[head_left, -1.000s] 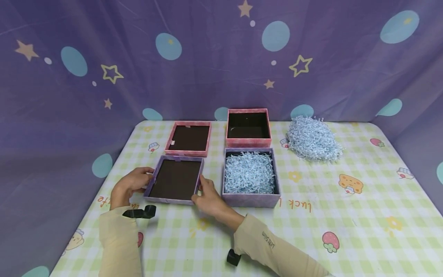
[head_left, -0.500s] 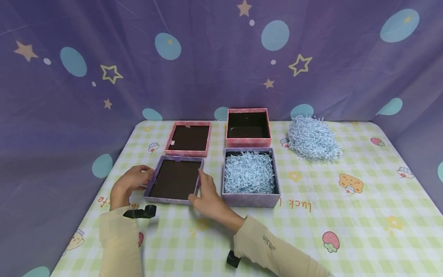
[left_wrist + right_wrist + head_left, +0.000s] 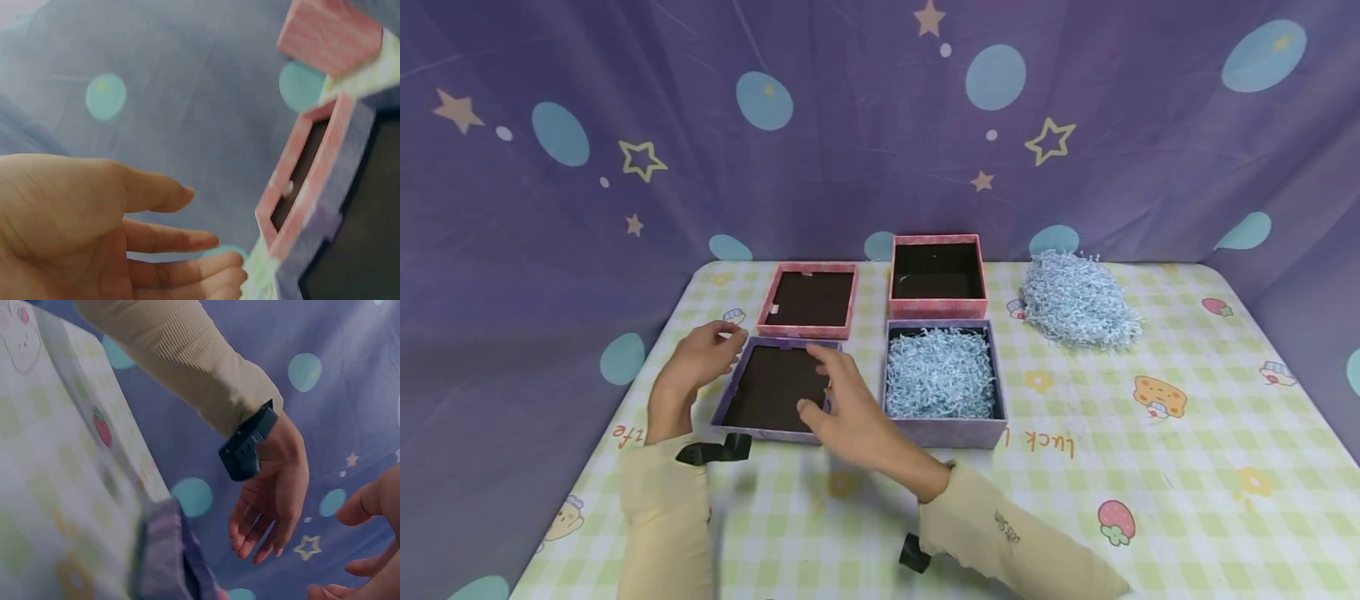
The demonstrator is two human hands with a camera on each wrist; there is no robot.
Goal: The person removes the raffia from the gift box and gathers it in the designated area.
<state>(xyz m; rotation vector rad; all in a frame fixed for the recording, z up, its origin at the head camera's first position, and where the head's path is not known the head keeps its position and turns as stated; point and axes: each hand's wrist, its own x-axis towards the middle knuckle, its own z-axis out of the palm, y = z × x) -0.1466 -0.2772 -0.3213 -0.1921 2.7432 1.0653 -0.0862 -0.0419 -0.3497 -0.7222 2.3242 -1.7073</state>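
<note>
A purple box lid [image 3: 775, 387] with a dark inside lies on the table, its inner side up. My left hand [image 3: 703, 358] hovers by its upper left side, fingers loosely bent around nothing; the left wrist view shows that hand [image 3: 119, 231] apart from the lid. Over the lid's right edge is my right hand [image 3: 850, 412], thumb and fingers spread, holding nothing. Right of it stands the purple box [image 3: 946, 433], filled with light blue shredded paper [image 3: 938, 375]. In the right wrist view the right fingers [image 3: 369, 506] show at the right edge.
Behind the purple lid lies a pink lid [image 3: 803, 331], also inner side up. A pink box [image 3: 938, 309], dark inside, stands behind the purple box. A loose heap of blue shredded paper [image 3: 1078, 300] sits at the back right on the checked tablecloth [image 3: 1060, 517].
Both hands have let go of the purple lid. The left hand has risen and moved slightly away from the viewer; the right hand has lifted and spread. The lid stays in place.
</note>
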